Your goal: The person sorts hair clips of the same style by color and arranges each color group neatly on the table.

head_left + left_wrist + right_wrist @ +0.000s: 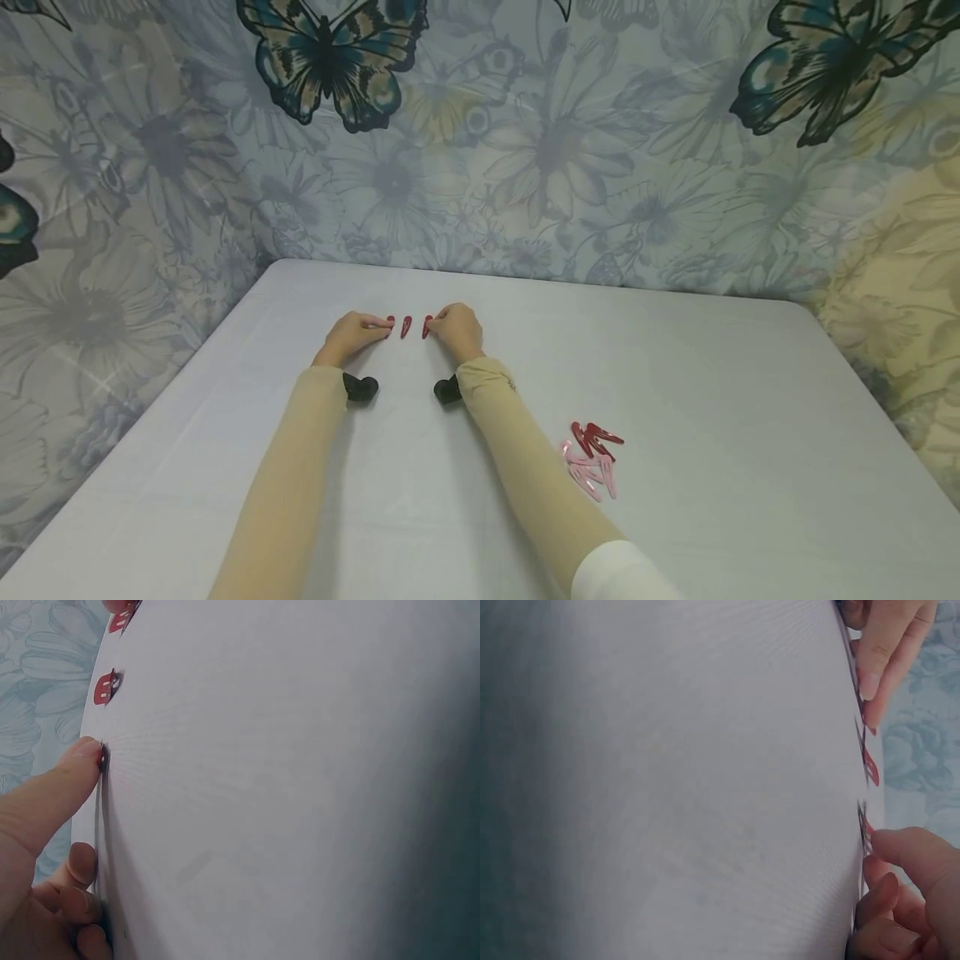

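Observation:
Three red snap hair clips lie in a short row near the far edge of the white table. My left hand [356,335] is at the leftmost clip [391,318], its outstretched fingertips touching it and covering its middle. In the left wrist view a fingertip rests on that clip's edge, with other fingers bent lower down. The middle clip [406,327] lies untouched between the hands. My right hand [459,330] pinches the rightmost clip [426,327] near its side. The right wrist view shows the thumb against this clip [868,829], fingers curled below.
A loose pile of red clips [597,439] and pink clips [588,472] lies right of my right forearm. Dark camera mounts [362,389] sit at both wrists. Butterfly-printed fabric [525,167] hangs behind the white table [712,400].

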The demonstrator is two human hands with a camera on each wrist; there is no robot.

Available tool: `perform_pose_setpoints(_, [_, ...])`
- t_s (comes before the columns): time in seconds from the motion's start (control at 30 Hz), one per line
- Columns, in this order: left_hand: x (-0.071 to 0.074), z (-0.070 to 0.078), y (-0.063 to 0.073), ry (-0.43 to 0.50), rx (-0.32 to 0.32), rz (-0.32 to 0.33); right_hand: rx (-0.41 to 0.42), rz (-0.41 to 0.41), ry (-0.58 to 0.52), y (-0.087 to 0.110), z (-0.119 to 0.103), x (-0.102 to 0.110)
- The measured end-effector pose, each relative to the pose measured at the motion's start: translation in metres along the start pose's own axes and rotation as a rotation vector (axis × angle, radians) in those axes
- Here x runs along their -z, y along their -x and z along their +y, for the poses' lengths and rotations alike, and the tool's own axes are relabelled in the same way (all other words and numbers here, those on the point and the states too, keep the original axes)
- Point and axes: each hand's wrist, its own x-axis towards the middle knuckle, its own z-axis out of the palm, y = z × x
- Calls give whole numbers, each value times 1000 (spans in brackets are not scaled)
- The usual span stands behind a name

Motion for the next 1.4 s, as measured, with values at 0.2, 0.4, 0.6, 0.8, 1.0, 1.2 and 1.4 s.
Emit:
perform_pose_setpoints(0.2, [0, 1, 0, -14, -11, -4, 13, 5, -29, 3, 2, 2])
perform_pose_setpoints(0.4, [-1, 2, 1, -8, -12, -2, 30, -15, -47, 5, 6, 2])
perform_pose_setpoints(0.6, [-5, 4, 2, 8, -15, -4, 24, -16, -30, 6, 10, 3])
perform_pose_setpoints(0.8, [-5, 8, 2, -3, -6, -8, 35, -28, -14, 8, 9, 8])
perform_pose_setpoints(1.0, [-4, 9, 4, -18, -26, 2, 39, -81, -36, 10, 7, 13])
perform_pose_setpoints(1.2, [-6, 3, 4, -9, 18, -14, 100, -304, -63, 6, 10, 14])
perform_pose_setpoints(1.4, [-4, 3, 5, -7, -7, -6, 107, -424, -132, 12, 11, 32])
